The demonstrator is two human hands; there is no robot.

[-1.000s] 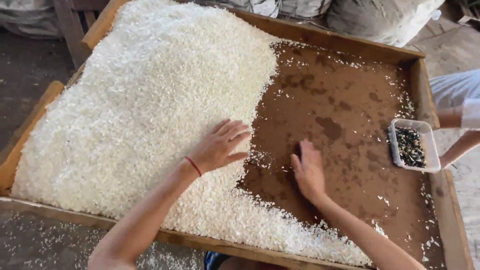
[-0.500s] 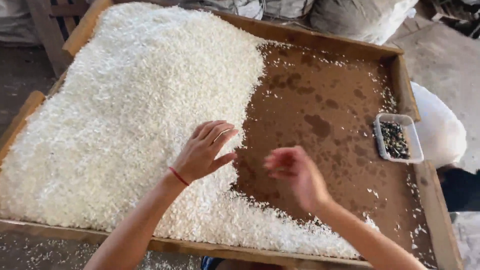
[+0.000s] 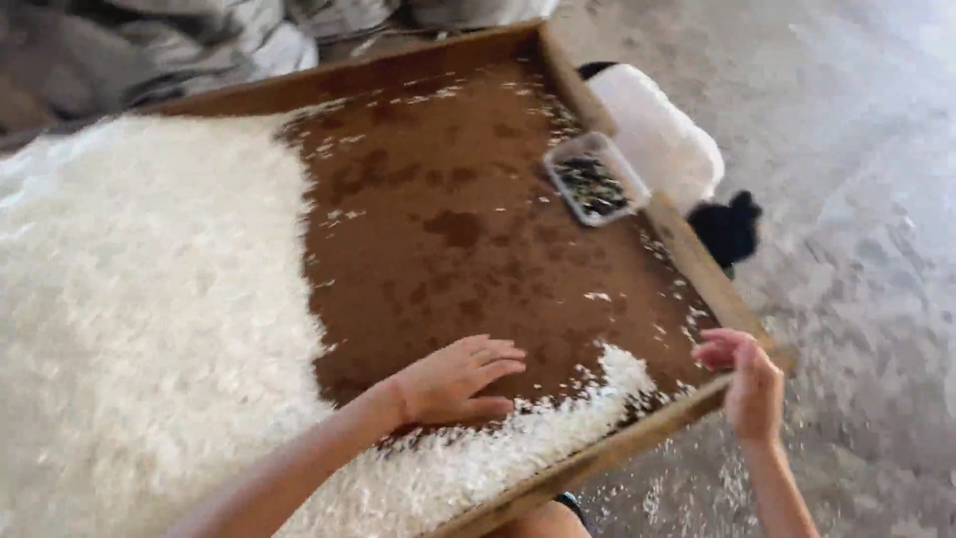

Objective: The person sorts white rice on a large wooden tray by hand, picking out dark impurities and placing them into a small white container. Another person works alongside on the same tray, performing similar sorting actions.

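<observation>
A big wooden tray [image 3: 617, 450] with a brown bottom holds a wide heap of white rice [image 3: 149, 299] on its left half. My left hand [image 3: 453, 384] lies flat, fingers apart, on the thin band of rice along the near edge. My right hand [image 3: 747, 384] hovers at the tray's near right corner, just over the rim, fingers curled inward. Blur hides whether anything is pinched in it. A small clear plastic tub [image 3: 595, 181] with dark bits sits inside the tray against the right rim.
Beyond the right rim are a white cloth-covered shape [image 3: 657, 130] and a black object [image 3: 727, 227], likely part of another person. Grey sacks [image 3: 149, 50] lie behind the tray. Scattered grains dot the concrete floor [image 3: 856, 249] to the right.
The view has swung right. My right hand lifted off the brown bottom and moved right to the tray's corner. My left hand stays on the rice edge.
</observation>
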